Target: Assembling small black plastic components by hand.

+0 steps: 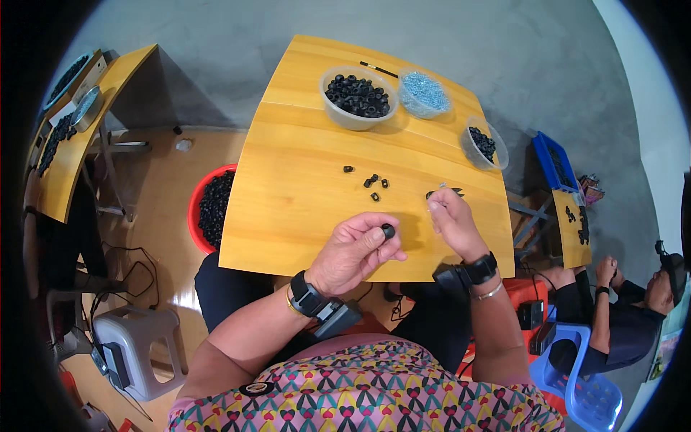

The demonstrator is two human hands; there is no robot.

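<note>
Between the thumb and fingers of my left hand (360, 248) is a small round black plastic part (388, 231), held just over the near half of the wooden table. My right hand (457, 223) is raised to the right of it, its thumb and forefinger pressed together; what they pinch, if anything, is too small to make out. Just beyond those fingertips lies a dark pointed object (458, 191), partly hidden by the hand. Several loose black parts (372, 181) lie on the table ahead of my left hand.
At the table's (281, 180) far side stand a bowl of black parts (358, 97), a bowl of small bluish pieces (425, 93) and a pen (378, 69). Another bowl (484, 144) is at the right edge. A red tub (194, 223) stands left. A person (626, 309) sits at right.
</note>
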